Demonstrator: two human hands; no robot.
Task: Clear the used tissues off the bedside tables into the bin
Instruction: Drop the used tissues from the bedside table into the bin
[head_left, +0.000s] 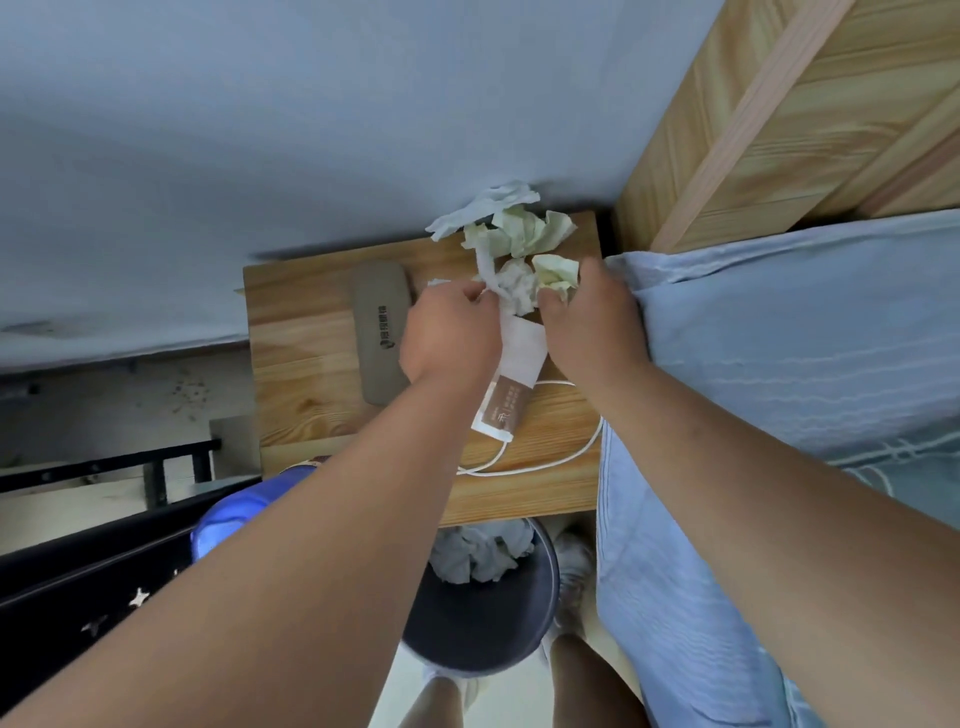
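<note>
Both my hands are out over the far end of the wooden surface (301, 364), working into the heap of crumpled tissues (522, 231). The heap lies at the back edge, against the wall and near the bed (779, 364). My left hand (452, 332) pinches a twisted white strand of the heap in its fingertips. My right hand (589, 322) curls round the other side, thumb by the white wad and fingers over a pale green piece. Neither hand is spread wide; both are closed onto paper.

I judge this stuff to be almost weightless, soft and a little springy. It crushes under the fingers but holds no shape, so a pinch on one corner would likely lift one piece and leave the rest. A thin strand might also tear. The better hold, I think, is a scoop from both sides, pressing the wads into one bundle with the palms closing beneath.

A flat paper packet (511, 382) lies under my hands, touching the heap's near edge, and looks light enough to come along by mistake. A glasses case (382, 338) sits just beside my left hand, and a white cable (545, 462) loops nearer me.

The bin (467, 639) stands on the floor at the near edge of the surface, already holding tissues. A loose piece could flutter past its rim.
</note>
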